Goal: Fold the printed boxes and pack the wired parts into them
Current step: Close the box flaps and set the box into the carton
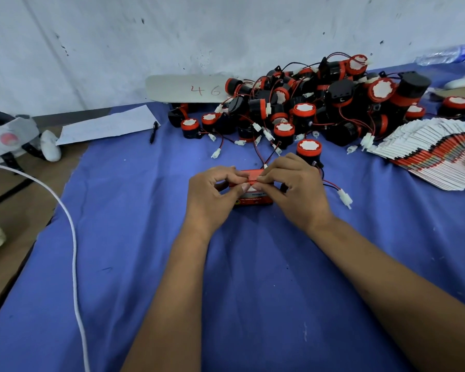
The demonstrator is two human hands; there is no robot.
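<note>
While pinched, box [253,196] (red) closes.

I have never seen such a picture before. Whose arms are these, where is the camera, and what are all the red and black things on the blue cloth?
There is no machine here. A person wears a camera on the head, so you look down along their own two arms.

The left hand and the right hand both pinch the top of a small red printed box, folding or closing it.

On the blue cloth, behind the hands, lies a pile of wired parts: black cylinders with red caps, thin red-black wires and white plugs. At the right a fanned stack of flat boxes waits, not yet folded.

At the left lie a sheet of paper, a pen and a white cable.
</note>
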